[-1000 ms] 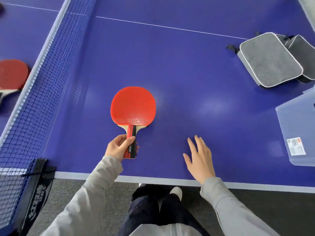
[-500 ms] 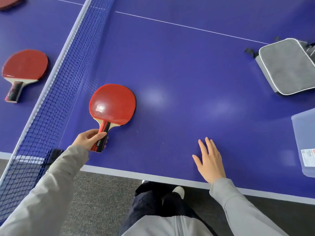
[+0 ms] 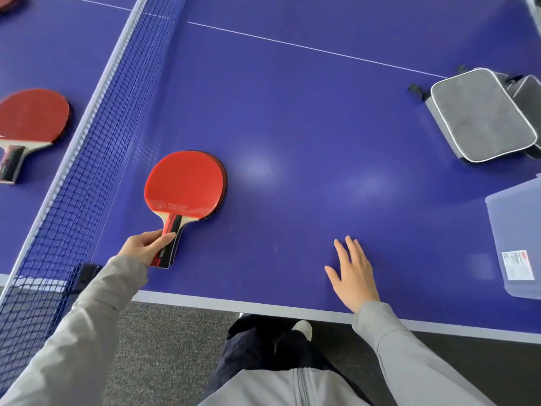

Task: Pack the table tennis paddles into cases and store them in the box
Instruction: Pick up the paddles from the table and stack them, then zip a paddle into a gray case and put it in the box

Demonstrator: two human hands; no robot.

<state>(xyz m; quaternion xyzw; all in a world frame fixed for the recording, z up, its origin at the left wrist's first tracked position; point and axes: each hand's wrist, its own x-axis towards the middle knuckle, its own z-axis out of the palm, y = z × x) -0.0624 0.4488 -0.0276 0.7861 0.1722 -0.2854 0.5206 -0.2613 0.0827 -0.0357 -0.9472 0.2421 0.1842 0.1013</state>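
- Head view, nearest part: the right hand (image 3: 352,275) is laid flat on the blue table (image 3: 307,127) close to the near edge, with the fingers straight and a little spread; nothing is held by it.
- To the left, the left hand (image 3: 146,247) is closed round the handle of the red paddle (image 3: 184,183); the thumb is laid across the top of the handle and the other fingers are curled under it. The blade lies on the table, or just above it, beside the net (image 3: 96,136). A dark rim is seen under the red rubber, which may be a second paddle below; this cannot be told for sure.
- The paddle is judged to be light and stiff, a thin wooden blade that will not bend. The rubber face is probably grippy and easily marked, so it is better left untouched; the handle is the right place to hold, and one hand should be enough.
- At the right edge, a translucent box (image 3: 518,230) with a white label is partly seen, near the right hand.
- Farther on the right, a grey case (image 3: 480,115) with white piping lies flat, and a second case (image 3: 527,104) is touching it behind. They look soft and padded, so both hands will probably be needed to open one.
- Beyond the net, another paddle (image 3: 32,118) lies red side up, well apart from the cases.
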